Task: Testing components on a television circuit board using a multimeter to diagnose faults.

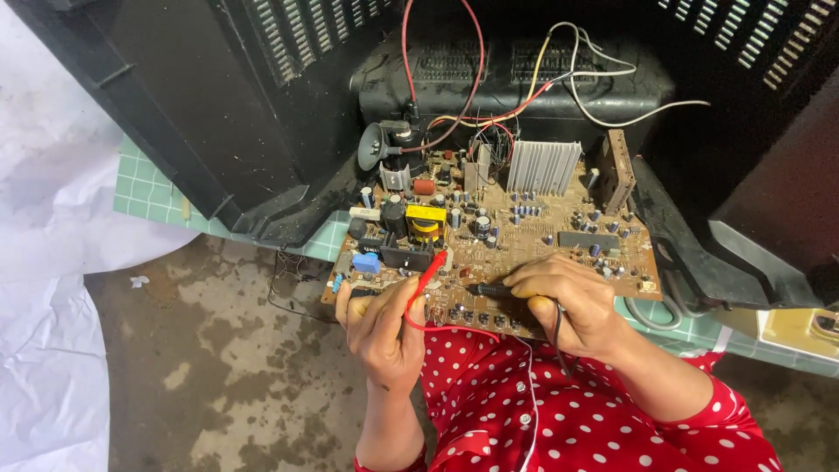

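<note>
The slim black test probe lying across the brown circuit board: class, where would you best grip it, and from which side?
Probably grip the slim black test probe along its straight barrel, coming from the near edge of the brown circuit board, as the right hand does. Its tip points left onto the board and its lead trails back, so the rear barrel is the free part.

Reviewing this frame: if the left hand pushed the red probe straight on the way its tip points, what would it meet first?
Probably the black block on the circuit board. The left hand aims the red probe up-right at it, though depth is unclear.
</note>
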